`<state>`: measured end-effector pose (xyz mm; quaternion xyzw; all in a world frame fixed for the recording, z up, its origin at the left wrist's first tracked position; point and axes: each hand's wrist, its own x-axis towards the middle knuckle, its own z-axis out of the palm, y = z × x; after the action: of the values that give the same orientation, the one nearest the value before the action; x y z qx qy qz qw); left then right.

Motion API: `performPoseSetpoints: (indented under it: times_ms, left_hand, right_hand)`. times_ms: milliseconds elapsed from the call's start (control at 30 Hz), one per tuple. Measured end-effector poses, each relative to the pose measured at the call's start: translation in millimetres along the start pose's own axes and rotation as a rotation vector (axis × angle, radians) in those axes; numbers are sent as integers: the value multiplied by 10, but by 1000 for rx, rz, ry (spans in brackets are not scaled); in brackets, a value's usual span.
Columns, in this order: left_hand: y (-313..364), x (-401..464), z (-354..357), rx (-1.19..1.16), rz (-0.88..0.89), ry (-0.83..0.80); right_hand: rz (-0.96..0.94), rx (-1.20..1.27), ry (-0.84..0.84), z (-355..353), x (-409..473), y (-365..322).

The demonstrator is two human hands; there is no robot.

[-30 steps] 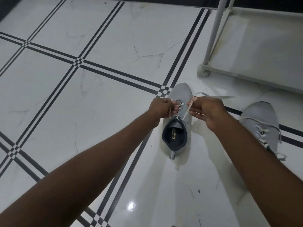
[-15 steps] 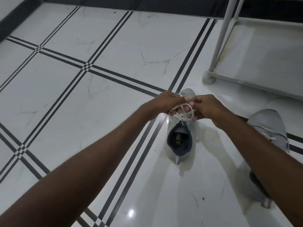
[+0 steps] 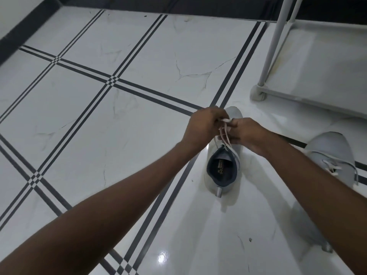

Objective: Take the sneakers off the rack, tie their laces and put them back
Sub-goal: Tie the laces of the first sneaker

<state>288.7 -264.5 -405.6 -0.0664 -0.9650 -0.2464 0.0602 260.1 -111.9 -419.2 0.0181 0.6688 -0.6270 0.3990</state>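
Observation:
A grey sneaker (image 3: 222, 171) with a dark lining stands on the tiled floor, toe pointing away from me. My left hand (image 3: 204, 126) and my right hand (image 3: 248, 132) meet above its tongue, both pinching its pale laces (image 3: 225, 133), which run taut from the eyelets up to my fingers. A second grey sneaker (image 3: 333, 155) sits to the right, its laces loose, partly hidden behind my right forearm.
The white shoe rack (image 3: 278, 52) stands at the upper right, its corner foot (image 3: 258, 94) just beyond the sneaker's toe. White marble floor tiles with dark stripe lines (image 3: 111, 80) spread to the left. A dark baseboard runs along the top.
My hands came together from apart, gathering the laces into a loop, then lifted them taut above the tongue. The view shifted slightly down and right.

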Motion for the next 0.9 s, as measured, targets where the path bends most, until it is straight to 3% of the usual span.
performPoseSetpoints:
  times_ms: [67,167,233,300,433,500,600,667,900]
  left_hand:
    - [-6,-8,-18,-195,-165,41]
    - [-115,-61,-99,-474,-418,-1]
    - [-235,-109,-148,-686,-639,-22]
    - [-381,-168,-172,-746,-881,-54]
    - [-582,-349,-108,-681,-1257,-271]
    - [-546,-374,-46,-576,-1193,-370]
    - [-350,-250,68,-166,-661,-354]
    - [-147,-195,141,-34,-420,-370]
    - [-134,-217,229,-117,-421,-366]
  right_hand:
    - [21,91,15,-50,17,41]
    - [-51,-14,300,-172,41,81]
    - [-154,-241,562,-255,7,105]
    - [-187,-593,775,-356,-99,125]
    - [112,-1151,904,-463,-273,293]
    - [79,-1235,885,-371,-308,414]
    - [-198,-996,670,-143,-290,516]
    - [-237,-852,504,2,-260,566]
    - [-225,-589,485,41,-250,579]
